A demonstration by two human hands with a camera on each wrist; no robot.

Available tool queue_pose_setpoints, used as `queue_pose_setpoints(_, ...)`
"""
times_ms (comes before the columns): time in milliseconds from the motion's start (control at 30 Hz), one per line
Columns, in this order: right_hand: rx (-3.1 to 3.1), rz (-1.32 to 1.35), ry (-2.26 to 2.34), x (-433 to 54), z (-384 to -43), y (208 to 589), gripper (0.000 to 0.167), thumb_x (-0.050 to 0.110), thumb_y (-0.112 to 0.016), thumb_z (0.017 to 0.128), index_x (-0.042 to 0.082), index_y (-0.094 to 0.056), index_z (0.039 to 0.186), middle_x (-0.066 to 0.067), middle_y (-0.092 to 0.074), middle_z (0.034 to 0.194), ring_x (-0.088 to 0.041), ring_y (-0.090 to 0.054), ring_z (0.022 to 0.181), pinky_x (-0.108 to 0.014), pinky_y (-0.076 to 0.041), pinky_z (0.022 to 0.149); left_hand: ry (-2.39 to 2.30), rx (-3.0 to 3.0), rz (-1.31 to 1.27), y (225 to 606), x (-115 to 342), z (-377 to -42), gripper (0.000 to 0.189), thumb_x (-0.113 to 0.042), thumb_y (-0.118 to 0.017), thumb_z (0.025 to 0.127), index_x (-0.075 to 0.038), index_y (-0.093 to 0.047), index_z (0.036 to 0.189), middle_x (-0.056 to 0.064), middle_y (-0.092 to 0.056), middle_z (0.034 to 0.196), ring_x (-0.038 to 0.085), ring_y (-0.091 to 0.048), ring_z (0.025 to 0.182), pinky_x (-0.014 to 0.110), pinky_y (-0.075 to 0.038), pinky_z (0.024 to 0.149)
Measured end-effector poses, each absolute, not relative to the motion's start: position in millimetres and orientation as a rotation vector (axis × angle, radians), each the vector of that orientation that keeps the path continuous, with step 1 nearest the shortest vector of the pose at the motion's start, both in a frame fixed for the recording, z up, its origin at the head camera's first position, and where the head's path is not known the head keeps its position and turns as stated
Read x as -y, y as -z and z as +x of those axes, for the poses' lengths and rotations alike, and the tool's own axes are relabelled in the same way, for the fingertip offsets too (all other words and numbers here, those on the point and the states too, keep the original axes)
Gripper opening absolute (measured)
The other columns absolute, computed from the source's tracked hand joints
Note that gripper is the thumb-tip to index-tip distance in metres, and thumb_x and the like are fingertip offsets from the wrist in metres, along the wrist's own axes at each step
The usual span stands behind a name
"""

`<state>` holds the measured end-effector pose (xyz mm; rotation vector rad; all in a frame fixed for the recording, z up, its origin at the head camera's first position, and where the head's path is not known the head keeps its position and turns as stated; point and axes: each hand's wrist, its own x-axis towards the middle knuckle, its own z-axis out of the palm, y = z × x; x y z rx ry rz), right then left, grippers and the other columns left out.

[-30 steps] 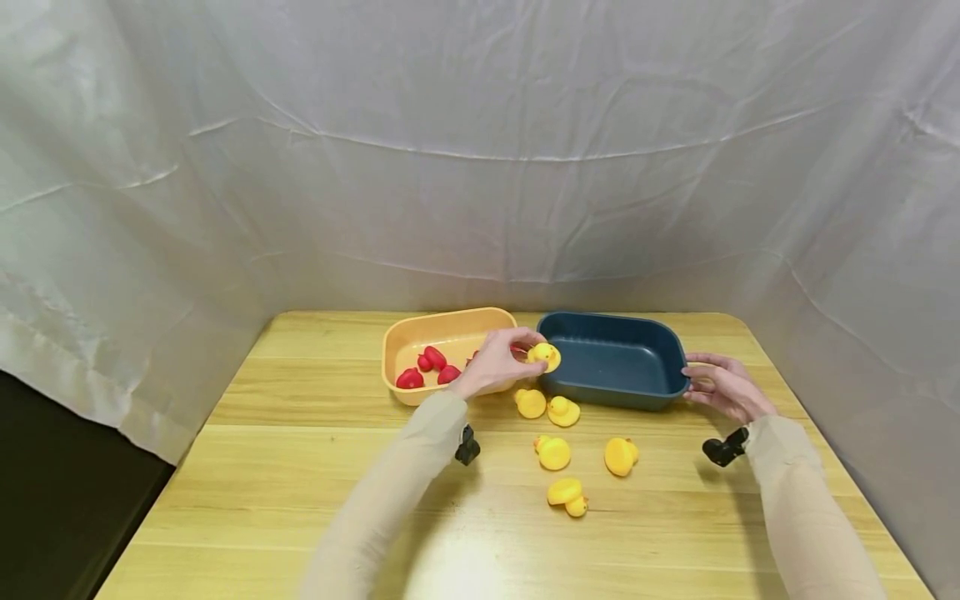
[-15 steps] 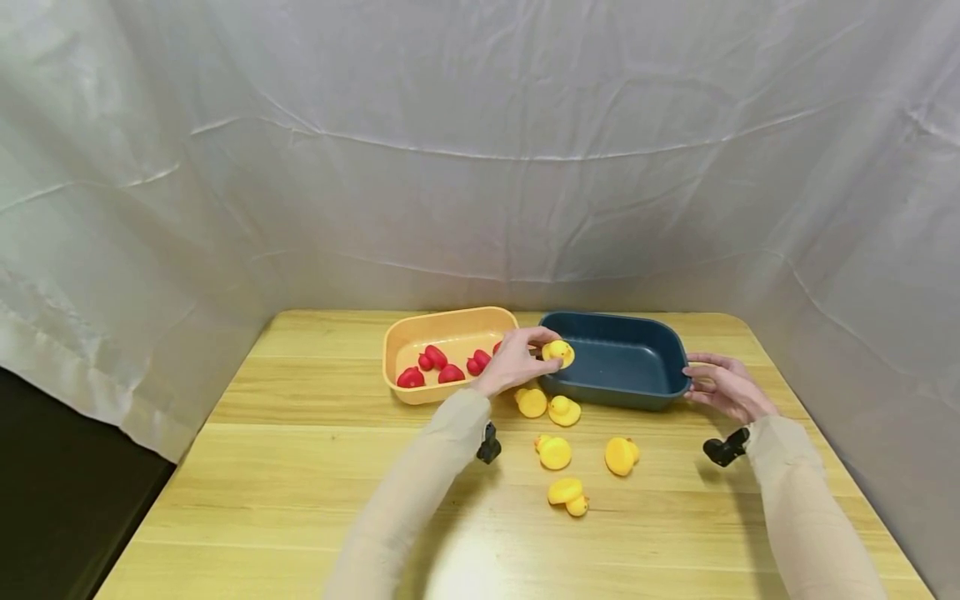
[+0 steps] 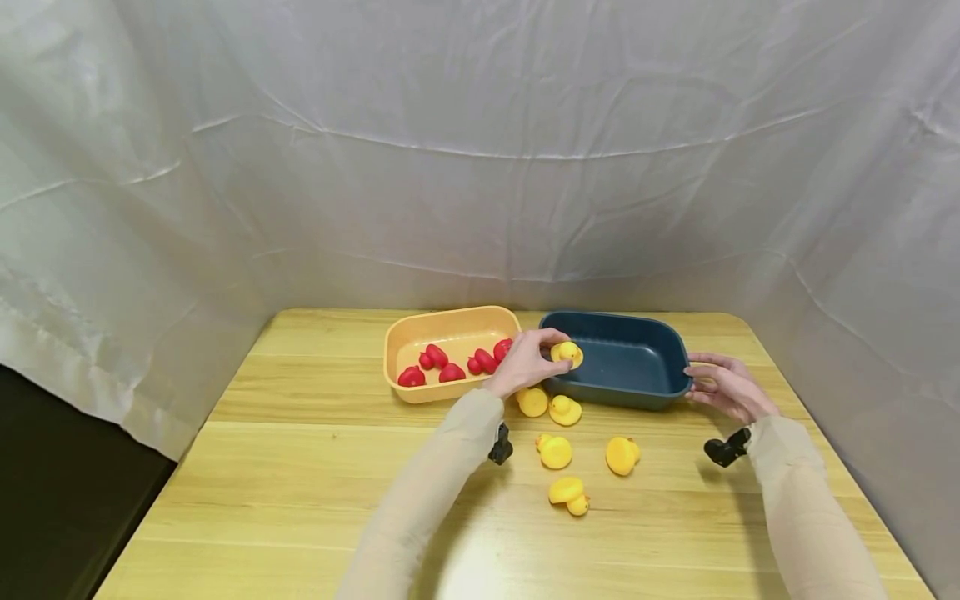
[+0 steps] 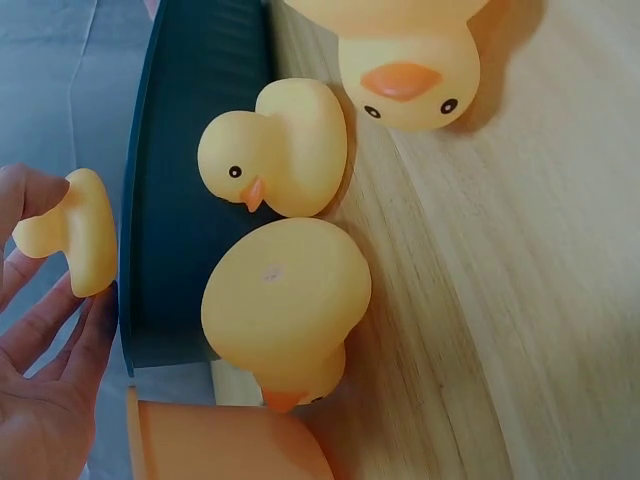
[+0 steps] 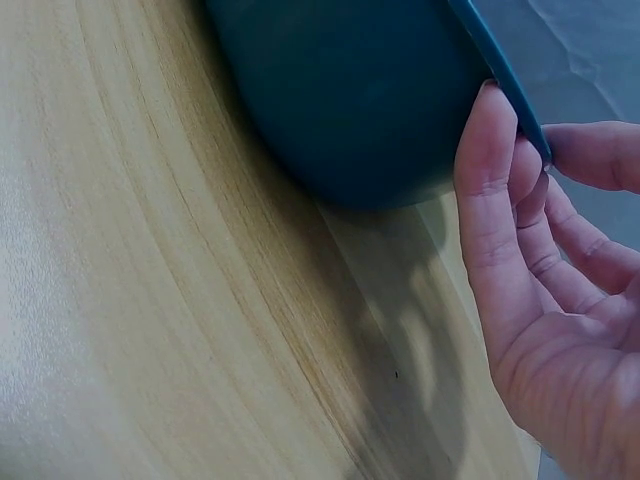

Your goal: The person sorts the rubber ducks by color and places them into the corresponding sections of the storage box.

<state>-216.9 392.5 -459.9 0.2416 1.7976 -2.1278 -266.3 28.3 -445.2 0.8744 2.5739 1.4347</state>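
Near the far edge of the desk [image 3: 300,475], above the left end of the blue tray [image 3: 626,360] | yellow duck [image 3: 568,354] pinched by left hand [image 3: 525,362] | tray's right rim pinched by right hand [image 3: 727,388] | risk: duck could be dropped onto rim if grip is slackened

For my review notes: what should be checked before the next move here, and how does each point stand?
1. Grip of the left hand on the held duck: ok, thumb and fingers pinch it.
2. Held duck above the blue bin: ok, over its left end.
3. Right hand on the bin's rim: ok, pinching it.
4. Bin floor beneath the left hand: cannot tell, hidden.
5. Yellow ducks off the table: not ok, five lie there.
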Motion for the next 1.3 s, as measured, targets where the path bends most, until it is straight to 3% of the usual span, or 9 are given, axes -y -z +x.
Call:
queue_pose_setpoints(300, -1.806, 0.225, 2.124, -393.2, -216.9, 460.4, 0.018, 0.006, -0.055, 0.102, 0.021, -0.061, 0.110, -0.001, -0.069, 0.089, -0.016, -0.071, 0.073, -0.028, -0.064, 0.072, -1.426, -2.556, 0.842, 443.0, -29.3, -265.8, 0.042, -0.017, -0.076, 0.090, -0.009, -0.066, 0.130, 0.009, -0.068, 0.132, 0.028, -0.063, 0.120, 0.030, -0.054, 0.105)
queue_pose_setpoints(600, -1.827, 0.226, 2.109, -392.2, -216.2, 459.7, 0.018, 0.007, -0.056, 0.101, 0.021, -0.060, 0.111, 0.000, -0.068, 0.090, -0.017, -0.071, 0.073, -0.029, -0.064, 0.074, -1.428, -2.517, 0.845, 441.7, -25.0, -261.7, 0.044, -0.017, -0.075, 0.091, -0.009, -0.064, 0.132, 0.011, -0.066, 0.134, 0.028, -0.062, 0.124, 0.038, -0.052, 0.109)
queue_pose_setpoints(800, -1.821, 0.230, 2.111, -391.3, -216.8, 458.9, 0.018, 0.006, -0.056, 0.101, 0.021, -0.061, 0.110, 0.000, -0.068, 0.089, -0.017, -0.071, 0.073, -0.029, -0.064, 0.073, -1.418, -2.498, 0.886, 441.9, -18.9, -255.3, 0.045, -0.017, -0.075, 0.090, -0.008, -0.063, 0.132, 0.011, -0.067, 0.134, 0.029, -0.062, 0.124, 0.034, -0.052, 0.109)
queue_pose_setpoints(967, -1.820, 0.234, 2.110, -391.7, -217.8, 459.4, 0.017, 0.007, -0.056, 0.102, 0.020, -0.059, 0.112, -0.001, -0.068, 0.090, -0.016, -0.071, 0.073, -0.029, -0.064, 0.073, -1.435, -2.452, 0.930, 441.4, -10.7, -246.3, 0.047, -0.016, -0.076, 0.089, -0.004, -0.062, 0.132, 0.016, -0.066, 0.134, 0.034, -0.062, 0.124, 0.038, -0.052, 0.110)
queue_pose_setpoints(1300, -1.810, 0.238, 2.110, -393.0, -218.0, 462.8, 0.018, 0.007, -0.056, 0.102, 0.019, -0.057, 0.115, 0.000, -0.068, 0.091, -0.016, -0.071, 0.075, -0.028, -0.064, 0.073, -1.353, -2.404, 1.039, 440.1, 1.5, -224.6, 0.047, -0.016, -0.077, 0.089, -0.001, -0.063, 0.131, 0.016, -0.067, 0.133, 0.030, -0.063, 0.122, 0.039, -0.051, 0.111)
